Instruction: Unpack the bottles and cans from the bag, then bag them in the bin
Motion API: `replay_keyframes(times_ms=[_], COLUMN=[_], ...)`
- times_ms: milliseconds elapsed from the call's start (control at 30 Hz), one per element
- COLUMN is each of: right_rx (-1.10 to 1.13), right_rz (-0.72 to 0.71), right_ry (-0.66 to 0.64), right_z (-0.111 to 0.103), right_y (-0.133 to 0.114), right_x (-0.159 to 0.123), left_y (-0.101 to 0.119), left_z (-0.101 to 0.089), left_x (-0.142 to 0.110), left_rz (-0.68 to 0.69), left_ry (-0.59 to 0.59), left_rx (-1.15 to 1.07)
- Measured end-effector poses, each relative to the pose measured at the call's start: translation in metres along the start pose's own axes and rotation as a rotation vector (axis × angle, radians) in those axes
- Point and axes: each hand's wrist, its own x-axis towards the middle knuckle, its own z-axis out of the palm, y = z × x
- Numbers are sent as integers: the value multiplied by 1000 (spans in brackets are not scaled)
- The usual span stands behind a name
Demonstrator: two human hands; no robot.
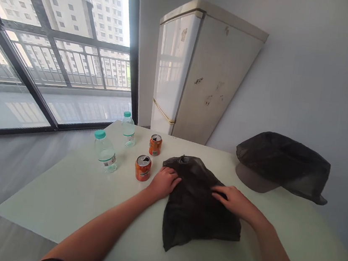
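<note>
A black plastic bag (198,218) lies spread and wrinkled on the table, with a gathered bit at its far end. My left hand (165,182) rests on the bag's upper left edge, fingers laid over it and thumb apart. On the right side of the bag, my right hand (230,200) touches the plastic with stretched fingers, the thumb parted from them. Just left of my left hand stands an orange drink can (143,169) with its top opened. Another orange can (155,146) stands behind it. Whether anything is inside the bag cannot be seen.
Two clear bottles with green caps, a nearer bottle (105,151) and a farther bottle (128,130), stand left on the pale table (67,193). A second black bag (284,165) covers part of a rounded greyish object (252,179) at right. A fridge (212,76) stands behind.
</note>
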Motion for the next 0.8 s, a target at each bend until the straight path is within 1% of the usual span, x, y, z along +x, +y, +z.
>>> replay_keyframes(times_ms=[67, 133, 167, 233, 267, 300, 333, 400, 467, 500, 533, 600, 633, 700, 800], right_rx=[32, 139, 225, 424, 511, 571, 599, 568, 477, 422, 368, 274, 242, 212, 206], right_rz=[1, -85, -154, -312, -366, -384, -359, -219, -64, -23, -18, -77, -112, -147, -134], right_ry=[-152, -287, -375, -541, -577, -556, -468, -176, 117, 220, 290, 340, 325, 244, 109], right_z=[-9, -17, -20, -23, -22, -21, -20, -17, -18, -19, -20, -22, -21, -16, -2], right_y=[6, 4, 2, -1, -1, 0, 0, -2, -7, -11, -15, -24, -27, -33, -38], right_x=[-20, -32, -35, -36, -35, -32, -28, -18, -2, 8, 18, 42, 55, 79, 110], left_y=[-2, -3, -3, -2, -1, -1, -1, -1, -2, -2, -3, -3, -3, -2, 0], left_z=[-1, -2, -3, -4, -4, -4, -3, 0, 2, 3, 3, 3, 2, 0, -2], left_x=[1, 1, 1, 0, 0, 0, 1, 1, 2, 2, 2, 2, 2, 2, 1], left_rz=[-122, -191, -199, -169, -139, -106, -74, -25, 1, 5, 7, 1, 1, 5, 10], left_ry=[30, 59, 74, 105, 116, 119, 112, 72, 38, 32, 35, 54, 60, 64, 65], left_rx=[52, 88, 92, 73, 52, 27, 4, -24, -31, -33, -38, -52, -61, -77, -97])
